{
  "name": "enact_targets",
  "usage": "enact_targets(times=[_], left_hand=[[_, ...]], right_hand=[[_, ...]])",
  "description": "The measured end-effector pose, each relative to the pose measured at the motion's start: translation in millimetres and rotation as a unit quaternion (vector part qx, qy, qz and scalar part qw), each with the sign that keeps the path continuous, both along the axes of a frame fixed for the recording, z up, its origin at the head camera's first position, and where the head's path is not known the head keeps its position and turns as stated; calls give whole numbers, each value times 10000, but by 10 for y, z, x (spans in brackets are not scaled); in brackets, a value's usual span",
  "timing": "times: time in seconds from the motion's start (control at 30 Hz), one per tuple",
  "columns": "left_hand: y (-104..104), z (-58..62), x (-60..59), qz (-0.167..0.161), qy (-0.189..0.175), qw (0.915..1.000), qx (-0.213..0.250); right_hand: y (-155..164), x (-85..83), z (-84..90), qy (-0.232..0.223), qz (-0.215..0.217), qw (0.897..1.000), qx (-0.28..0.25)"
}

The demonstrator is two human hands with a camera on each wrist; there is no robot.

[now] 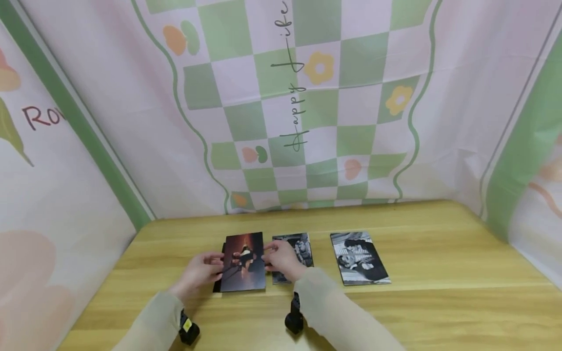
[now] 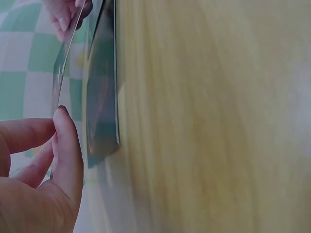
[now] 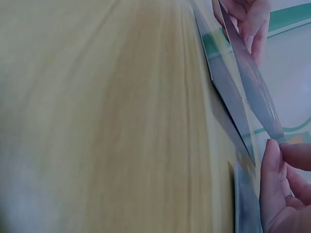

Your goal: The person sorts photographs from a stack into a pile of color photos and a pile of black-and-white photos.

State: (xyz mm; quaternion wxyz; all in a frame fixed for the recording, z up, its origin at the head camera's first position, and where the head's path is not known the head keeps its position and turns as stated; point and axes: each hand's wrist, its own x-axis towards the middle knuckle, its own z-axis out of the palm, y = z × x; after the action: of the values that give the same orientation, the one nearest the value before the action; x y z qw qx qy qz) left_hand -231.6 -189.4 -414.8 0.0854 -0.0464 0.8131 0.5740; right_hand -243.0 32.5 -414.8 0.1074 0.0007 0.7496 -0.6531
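Both hands hold a colour photo card [image 1: 243, 263] by its opposite edges, its dark red picture facing up. My left hand [image 1: 199, 273] pinches the left edge between thumb and fingers. On the other side my right hand [image 1: 284, 258] pinches the right edge, reaching over a black-and-white photo card [image 1: 304, 247] and hiding part of it. Below the held card lies another dark card [image 1: 217, 287], mostly covered in the head view. Both wrist views show a gap between the held card [image 3: 255, 87] and the lower card [image 2: 103, 97] on the table.
Another black-and-white photo card [image 1: 360, 258] lies farther right on the wood-grain table [image 1: 439, 312]. A checkered curtain [image 1: 281, 107] hangs behind the table's back edge, and a printed cloth [image 1: 48, 195] hangs at the left. Small black cameras [image 1: 295, 319] sit at the wrists.
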Motion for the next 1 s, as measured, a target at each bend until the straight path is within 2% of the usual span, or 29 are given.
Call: enact_targets(times=[0.3,0.5,1.0], left_hand=[[-59,-63,-11,75,-1,10000,46],[-70,-62,-23,134,50,9998,116],[-101,-38,-31,168,67,9998,-47]], right_hand=[[-98,-24,-76,-6,34,10000,1],[-114,-47,-88,-27,35,10000,-1],[-145,-17,-25,-83,190,9996,206]])
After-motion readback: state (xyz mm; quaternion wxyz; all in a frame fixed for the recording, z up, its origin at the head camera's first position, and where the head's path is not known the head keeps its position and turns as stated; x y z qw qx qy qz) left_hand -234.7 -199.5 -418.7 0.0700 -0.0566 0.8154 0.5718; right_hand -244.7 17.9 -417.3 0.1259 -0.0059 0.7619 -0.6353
